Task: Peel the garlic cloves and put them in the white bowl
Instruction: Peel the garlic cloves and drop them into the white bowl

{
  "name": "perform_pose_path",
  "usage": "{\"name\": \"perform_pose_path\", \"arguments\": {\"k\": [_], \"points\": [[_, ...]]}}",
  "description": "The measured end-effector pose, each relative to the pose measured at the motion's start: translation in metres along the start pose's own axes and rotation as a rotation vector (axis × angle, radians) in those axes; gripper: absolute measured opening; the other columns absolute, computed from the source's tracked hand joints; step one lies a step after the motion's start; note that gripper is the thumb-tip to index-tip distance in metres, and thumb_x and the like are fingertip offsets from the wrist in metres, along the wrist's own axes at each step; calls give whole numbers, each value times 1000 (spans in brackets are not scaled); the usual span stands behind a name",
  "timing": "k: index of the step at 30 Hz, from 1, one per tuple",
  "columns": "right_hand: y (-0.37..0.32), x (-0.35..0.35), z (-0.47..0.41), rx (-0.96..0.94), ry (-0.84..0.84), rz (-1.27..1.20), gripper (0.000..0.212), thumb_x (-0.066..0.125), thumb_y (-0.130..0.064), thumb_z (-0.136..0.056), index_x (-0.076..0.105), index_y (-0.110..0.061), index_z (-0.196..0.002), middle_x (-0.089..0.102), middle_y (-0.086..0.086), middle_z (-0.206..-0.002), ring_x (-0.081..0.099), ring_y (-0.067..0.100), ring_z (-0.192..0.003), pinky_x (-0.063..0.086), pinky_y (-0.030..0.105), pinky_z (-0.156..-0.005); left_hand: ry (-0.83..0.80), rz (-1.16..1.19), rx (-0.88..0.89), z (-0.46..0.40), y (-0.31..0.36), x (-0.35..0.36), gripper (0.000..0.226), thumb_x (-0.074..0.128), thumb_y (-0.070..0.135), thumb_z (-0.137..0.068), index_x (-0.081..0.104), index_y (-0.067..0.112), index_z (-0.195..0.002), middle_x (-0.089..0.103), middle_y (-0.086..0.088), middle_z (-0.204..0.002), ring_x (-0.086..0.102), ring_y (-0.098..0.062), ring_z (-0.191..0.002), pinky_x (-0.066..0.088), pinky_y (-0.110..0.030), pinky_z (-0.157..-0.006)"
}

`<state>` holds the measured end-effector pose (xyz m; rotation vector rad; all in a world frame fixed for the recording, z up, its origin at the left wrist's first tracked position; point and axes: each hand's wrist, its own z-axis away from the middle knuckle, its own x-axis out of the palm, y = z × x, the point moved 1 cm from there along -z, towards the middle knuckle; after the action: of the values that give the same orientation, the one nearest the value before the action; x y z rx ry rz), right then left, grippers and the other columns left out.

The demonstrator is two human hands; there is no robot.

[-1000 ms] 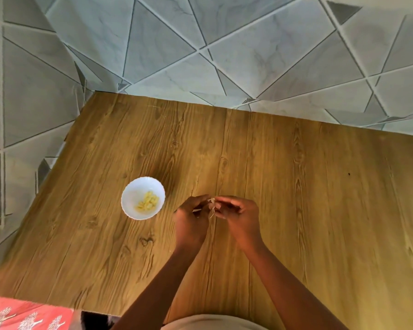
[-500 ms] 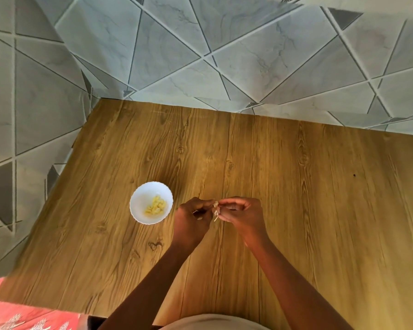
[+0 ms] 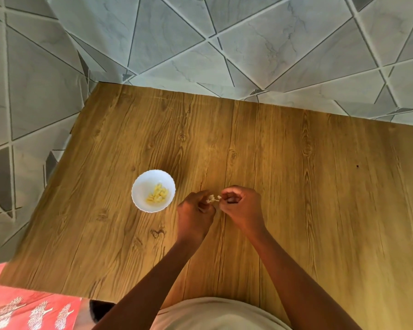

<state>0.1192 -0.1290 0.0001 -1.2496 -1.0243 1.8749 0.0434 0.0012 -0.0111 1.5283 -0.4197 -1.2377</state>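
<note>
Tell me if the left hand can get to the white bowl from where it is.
Probably yes. The small white scalloped bowl sits just beside the left hand on bare wooden table, nothing between. That hand pinches the garlic clove, though.

Wood-grain table (image 3: 296,186), white bowl (image 3: 141,186) standing on it, peeled garlic cloves (image 3: 157,196) inside

Two bare forearms reach in from the bottom edge, with no sleeve on the stretch that shows; the left hand (image 3: 196,211) and the right hand (image 3: 242,206) carry no ring, watch or bracelet that can be made out; a pale cream garment (image 3: 215,314) covers the torso at the lower edge.
</note>
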Motion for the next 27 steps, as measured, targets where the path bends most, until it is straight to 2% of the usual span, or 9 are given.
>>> {"name": "perform_pose_path", "arguments": {"k": [3, 7, 14, 18, 20, 22, 24, 25, 27], "points": [[2, 2, -4, -75, -23, 99, 28, 83, 1, -77, 79, -15, -100, 73, -12, -83, 69, 0, -76, 54, 12, -68, -1, 4, -103, -1, -4, -4, 41, 76, 8, -88, 70, 19, -128, 72, 13, -86, 67, 0, -80, 54, -12, -71], [4, 7, -8, -271, -46, 221, 24, 82, 1, -80, 79, -13, -99, 75, -7, -89, 69, 1, -79, 56, 15, -74, 14, -24, -93, -3, -9, -10, 35, 69, 0, -90, 76, 18, -119, 75, 10, -97, 68, 1, -84, 55, -15, -75], [5, 5, -4, -389, -25, 304, 30, 79, 1, -80, 77, -9, -108, 72, 1, -96, 68, 7, -84, 60, 23, -74, 60, -135, 9, -2, -16, -11, 24, 72, -4, -87, 80, 10, -105, 74, 0, -99, 62, 6, -79, 46, -2, -74], [12, -1, 10, -408, 27, 286, 25, 75, 3, -85, 79, -9, -107, 68, 2, -96, 68, 7, -84, 59, 19, -78, 83, -135, 53, 2, -21, -13, 22, 75, -5, -86, 81, 10, -101, 76, -1, -97, 62, 10, -78, 46, -1, -73], [15, -2, 18, -392, 14, 302, 24, 73, 3, -87, 79, -10, -107, 67, 1, -99, 67, 7, -87, 57, 18, -80, 81, -158, 92, 4, -25, -13, 21, 75, -5, -85, 81, 9, -101, 74, -2, -96, 60, 6, -74, 44, -1, -71], [18, -2, 24, -377, -13, 315, 25, 69, 6, -89, 79, -10, -105, 68, 1, -98, 67, 7, -87, 57, 20, -79, 47, -198, 122, 6, -27, -12, 23, 73, -4, -87, 81, 8, -105, 69, -5, -98, 60, -5, -73, 43, -4, -71], [17, -1, 29, -360, -39, 328, 25, 67, 7, -90, 78, -11, -102, 71, 0, -95, 68, 6, -86, 56, 19, -77, 32, -212, 139, 6, -31, -11, 25, 72, -2, -89, 80, 8, -111, 65, -6, -99, 62, -12, -75, 50, -16, -71], [17, 0, 32, -348, -53, 329, 25, 67, 6, -90, 78, -12, -102, 72, -1, -94, 68, 4, -86, 55, 16, -77, 37, -205, 149, 6, -32, -12, 25, 72, -2, -89, 79, 7, -112, 64, -6, -98, 62, -14, -75, 52, -22, -71], [14, 3, 38, -293, -82, 315, 20, 70, 3, -91, 79, -13, -101, 73, -5, -92, 68, -3, -85, 50, 9, -76, 54, -179, 183, 9, -35, -14, 24, 72, -3, -89, 79, 6, -111, 65, -7, -98, 65, -17, -77, 53, -25, -72]]}}
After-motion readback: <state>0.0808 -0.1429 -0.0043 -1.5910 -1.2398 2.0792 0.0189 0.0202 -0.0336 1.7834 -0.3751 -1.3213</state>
